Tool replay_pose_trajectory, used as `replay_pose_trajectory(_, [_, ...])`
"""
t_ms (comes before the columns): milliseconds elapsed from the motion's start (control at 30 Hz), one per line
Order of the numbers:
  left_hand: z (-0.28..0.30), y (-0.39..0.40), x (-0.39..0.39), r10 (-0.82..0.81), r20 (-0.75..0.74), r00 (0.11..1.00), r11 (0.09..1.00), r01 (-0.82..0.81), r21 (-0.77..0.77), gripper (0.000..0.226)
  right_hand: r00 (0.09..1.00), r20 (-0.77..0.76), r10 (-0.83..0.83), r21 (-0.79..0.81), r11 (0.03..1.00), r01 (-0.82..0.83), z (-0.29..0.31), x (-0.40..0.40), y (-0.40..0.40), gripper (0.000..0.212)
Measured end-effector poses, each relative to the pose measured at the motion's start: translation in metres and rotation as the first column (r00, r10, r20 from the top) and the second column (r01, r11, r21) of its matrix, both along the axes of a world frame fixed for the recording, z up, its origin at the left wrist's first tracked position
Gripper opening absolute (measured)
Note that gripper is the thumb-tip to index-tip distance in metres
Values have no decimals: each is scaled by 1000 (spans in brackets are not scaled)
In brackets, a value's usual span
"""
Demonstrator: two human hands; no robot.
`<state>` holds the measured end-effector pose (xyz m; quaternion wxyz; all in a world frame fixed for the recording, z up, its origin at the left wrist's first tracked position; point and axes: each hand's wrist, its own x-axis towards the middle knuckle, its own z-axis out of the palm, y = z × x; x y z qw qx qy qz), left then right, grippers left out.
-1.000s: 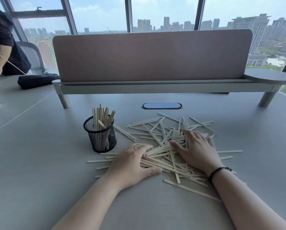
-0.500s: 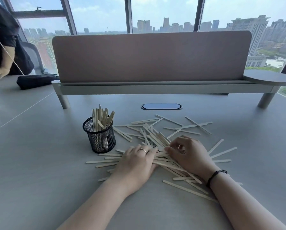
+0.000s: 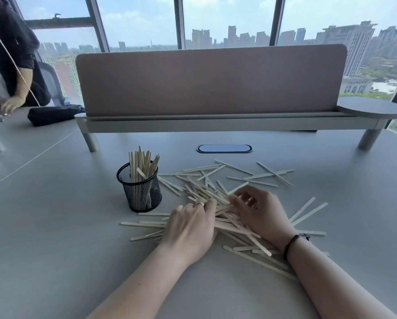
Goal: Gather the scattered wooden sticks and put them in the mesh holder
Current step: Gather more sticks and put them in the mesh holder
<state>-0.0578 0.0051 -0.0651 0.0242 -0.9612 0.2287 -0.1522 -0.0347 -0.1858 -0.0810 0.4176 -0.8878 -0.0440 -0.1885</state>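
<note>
Pale wooden sticks (image 3: 218, 194) lie scattered on the grey table, thickest between my two hands. A black mesh holder (image 3: 140, 189) stands upright to the left of the heap with several sticks upright in it. My left hand (image 3: 190, 224) lies over the left side of the heap, its fingers curling round a bunch of sticks. My right hand (image 3: 259, 210) covers the right side, fingers bent and closing on the same bunch. More loose sticks (image 3: 271, 174) lie farther back and to the right.
A pink divider screen on a raised shelf (image 3: 211, 84) crosses the back of the table. A dark oval cable port (image 3: 224, 148) sits just behind the sticks. Another person's arm (image 3: 20, 88) and a black bag (image 3: 52, 113) are at the far left.
Both hands have drawn together from flat and apart, raking the sticks into a tighter heap between them. Their fingers have curled in around the bunch. The holder has not moved.
</note>
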Motion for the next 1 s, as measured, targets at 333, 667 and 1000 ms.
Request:
replay_pose_trajectory(333, [14,21,6,50,101,994,990,-36,-138,32,1000,-9,11,124,992,-10,-1,1,-4,22])
replay_pose_trajectory(667, [15,30,7,59,218,974,946,15,-324,34,999,-35,24,132,991,-19,1,-1,-2,25])
replay_pose_trajectory(1000, [9,42,10,-123,132,984,901,166,-400,36,998,-61,-12,87,996,18,-1,2,-4,13])
